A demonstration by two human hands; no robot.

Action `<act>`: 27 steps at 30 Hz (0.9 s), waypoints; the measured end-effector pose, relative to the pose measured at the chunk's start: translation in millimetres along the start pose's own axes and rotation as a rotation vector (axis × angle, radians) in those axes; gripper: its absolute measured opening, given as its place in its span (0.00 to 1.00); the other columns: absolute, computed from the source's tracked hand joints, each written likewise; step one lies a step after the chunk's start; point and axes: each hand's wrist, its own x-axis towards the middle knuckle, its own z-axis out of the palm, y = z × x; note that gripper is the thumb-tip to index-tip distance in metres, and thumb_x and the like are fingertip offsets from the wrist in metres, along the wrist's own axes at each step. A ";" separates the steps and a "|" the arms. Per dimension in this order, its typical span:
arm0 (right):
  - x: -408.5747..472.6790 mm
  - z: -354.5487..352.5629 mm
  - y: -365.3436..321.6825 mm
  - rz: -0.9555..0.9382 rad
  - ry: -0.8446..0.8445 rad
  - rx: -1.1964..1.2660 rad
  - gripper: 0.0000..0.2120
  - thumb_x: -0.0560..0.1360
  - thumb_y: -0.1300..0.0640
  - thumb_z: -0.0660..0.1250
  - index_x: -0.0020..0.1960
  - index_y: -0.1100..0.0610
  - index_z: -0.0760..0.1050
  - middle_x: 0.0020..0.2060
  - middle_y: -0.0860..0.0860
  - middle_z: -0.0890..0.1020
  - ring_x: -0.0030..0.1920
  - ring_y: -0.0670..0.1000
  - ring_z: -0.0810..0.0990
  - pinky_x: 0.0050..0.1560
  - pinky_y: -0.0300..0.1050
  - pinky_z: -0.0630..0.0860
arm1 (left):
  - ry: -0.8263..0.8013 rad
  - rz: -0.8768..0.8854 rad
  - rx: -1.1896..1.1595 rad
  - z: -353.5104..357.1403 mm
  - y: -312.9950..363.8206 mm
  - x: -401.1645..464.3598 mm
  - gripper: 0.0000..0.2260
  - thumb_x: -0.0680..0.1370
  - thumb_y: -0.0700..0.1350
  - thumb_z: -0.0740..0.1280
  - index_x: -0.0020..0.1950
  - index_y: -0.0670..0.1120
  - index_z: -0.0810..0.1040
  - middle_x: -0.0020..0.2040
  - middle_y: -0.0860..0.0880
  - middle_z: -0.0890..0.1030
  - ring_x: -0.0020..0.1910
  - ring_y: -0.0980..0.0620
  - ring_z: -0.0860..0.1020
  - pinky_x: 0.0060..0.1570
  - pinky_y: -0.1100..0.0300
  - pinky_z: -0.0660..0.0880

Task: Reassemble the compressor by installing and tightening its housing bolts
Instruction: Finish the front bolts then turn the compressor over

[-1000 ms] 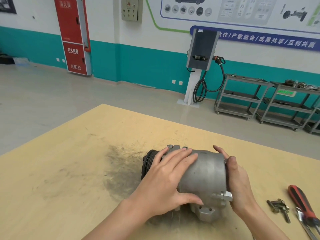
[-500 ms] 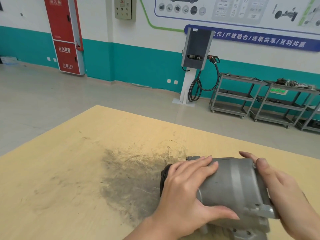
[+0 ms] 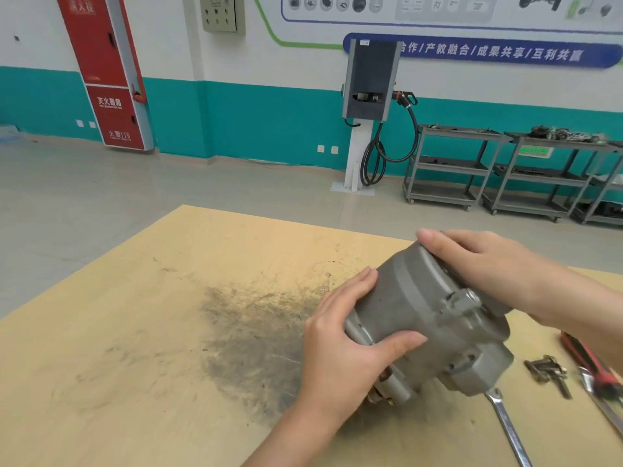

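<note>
The grey metal compressor (image 3: 424,318) is tilted on the wooden table (image 3: 135,365), its rear end raised toward the upper right. My left hand (image 3: 347,345) grips the lower body, fingers over the far side and thumb across the near side. My right hand (image 3: 485,261) lies over the raised end cover, fingers wrapped onto its far rim. A small pile of housing bolts (image 3: 547,370) lies on the table to the right of the compressor.
A silver wrench (image 3: 509,429) lies on the table below the compressor. A red-handled tool (image 3: 593,365) lies at the right edge beside the bolts. A dark grease smear (image 3: 249,335) stains the table to the left. Metal shelf carts (image 3: 448,166) stand by the far wall.
The compressor has been tipped from lying on its side to a steep tilt, rear end up. My right hand moved from the end face onto the top of the cover.
</note>
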 end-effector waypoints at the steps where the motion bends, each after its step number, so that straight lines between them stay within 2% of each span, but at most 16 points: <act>1: 2.8 1.9 -2.4 -0.014 0.000 -0.035 0.26 0.62 0.19 0.46 0.42 0.31 0.73 0.48 0.43 0.80 0.50 0.49 0.77 0.47 0.47 0.71 | 0.001 -0.018 -0.027 -0.5 -1.4 0.7 0.31 0.60 0.62 0.77 0.62 0.61 0.76 0.62 0.64 0.77 0.64 0.63 0.73 0.64 0.57 0.72; 2: 5.2 4.5 -4.5 -0.024 0.008 -0.079 0.27 0.63 0.20 0.44 0.44 0.32 0.73 0.50 0.45 0.80 0.51 0.50 0.76 0.47 0.47 0.69 | -0.006 -0.032 -0.048 -1.3 -2.7 1.5 0.31 0.61 0.61 0.77 0.62 0.58 0.77 0.62 0.62 0.78 0.64 0.62 0.73 0.64 0.56 0.72; 5: 14.3 11.8 -10.2 -0.068 0.061 -0.238 0.36 0.68 0.23 0.40 0.61 0.38 0.74 0.58 0.51 0.80 0.59 0.58 0.75 0.52 0.50 0.68 | -0.021 -0.061 -0.100 -7.5 -6.3 6.0 0.30 0.62 0.60 0.76 0.63 0.55 0.77 0.60 0.61 0.79 0.61 0.61 0.76 0.60 0.60 0.75; 7: 20.8 14.8 -15.9 -0.075 0.085 -0.312 0.38 0.71 0.25 0.39 0.66 0.43 0.73 0.61 0.53 0.79 0.61 0.60 0.74 0.54 0.52 0.68 | -0.030 -0.084 -0.140 -12.2 -9.0 10.1 0.29 0.62 0.59 0.76 0.62 0.55 0.77 0.59 0.61 0.80 0.60 0.61 0.77 0.57 0.64 0.75; 11: 26.4 19.4 -28.6 -0.104 0.117 -0.427 0.39 0.72 0.25 0.39 0.62 0.46 0.76 0.58 0.56 0.80 0.58 0.61 0.76 0.50 0.52 0.70 | -0.027 -0.103 -0.216 -21.2 -17.6 15.7 0.29 0.63 0.58 0.76 0.61 0.51 0.78 0.58 0.55 0.82 0.58 0.57 0.79 0.56 0.62 0.76; 13: 25.2 24.8 -34.8 -0.122 0.171 -0.486 0.39 0.72 0.24 0.39 0.60 0.46 0.77 0.56 0.57 0.80 0.55 0.61 0.77 0.44 0.51 0.70 | -0.017 -0.092 -0.246 -26.8 -21.7 13.8 0.30 0.62 0.61 0.77 0.61 0.51 0.78 0.57 0.54 0.82 0.58 0.56 0.79 0.54 0.65 0.76; 15: 24.2 32.3 -43.0 -0.140 0.217 -0.550 0.40 0.72 0.24 0.40 0.60 0.47 0.77 0.54 0.57 0.81 0.50 0.60 0.76 0.37 0.48 0.65 | 0.003 -0.090 -0.266 -32.8 -26.5 9.7 0.29 0.62 0.64 0.76 0.60 0.54 0.79 0.57 0.54 0.82 0.58 0.56 0.79 0.52 0.68 0.75; 18: 24.2 44.0 -58.2 -0.173 0.241 -0.623 0.40 0.72 0.24 0.41 0.56 0.50 0.79 0.51 0.56 0.81 0.44 0.59 0.74 0.30 0.45 0.57 | 0.022 -0.109 -0.283 -42.0 -32.3 5.0 0.27 0.62 0.65 0.76 0.58 0.59 0.80 0.58 0.54 0.82 0.59 0.56 0.79 0.52 0.67 0.74; 21: 26.6 49.7 -65.1 -0.191 0.256 -0.662 0.40 0.72 0.24 0.42 0.54 0.51 0.79 0.50 0.56 0.81 0.49 0.60 0.78 0.30 0.45 0.57 | 0.029 -0.118 -0.287 -46.4 -33.8 2.4 0.27 0.63 0.65 0.76 0.58 0.58 0.80 0.59 0.53 0.81 0.60 0.55 0.78 0.54 0.66 0.74; 24: 26.9 50.0 -66.2 -0.183 0.269 -0.689 0.40 0.72 0.23 0.41 0.57 0.50 0.79 0.50 0.56 0.81 0.49 0.59 0.78 0.30 0.45 0.57 | 0.013 -0.121 -0.293 -46.5 -34.2 0.6 0.30 0.63 0.65 0.75 0.61 0.54 0.78 0.61 0.52 0.81 0.62 0.53 0.77 0.57 0.64 0.74; 27: 20.9 42.7 -55.5 -0.191 0.236 -0.582 0.37 0.72 0.24 0.40 0.61 0.43 0.77 0.53 0.55 0.81 0.54 0.59 0.77 0.39 0.47 0.66 | -0.039 -0.124 -0.274 -49.0 -35.2 0.8 0.34 0.62 0.66 0.76 0.63 0.52 0.75 0.62 0.54 0.80 0.63 0.55 0.76 0.59 0.63 0.74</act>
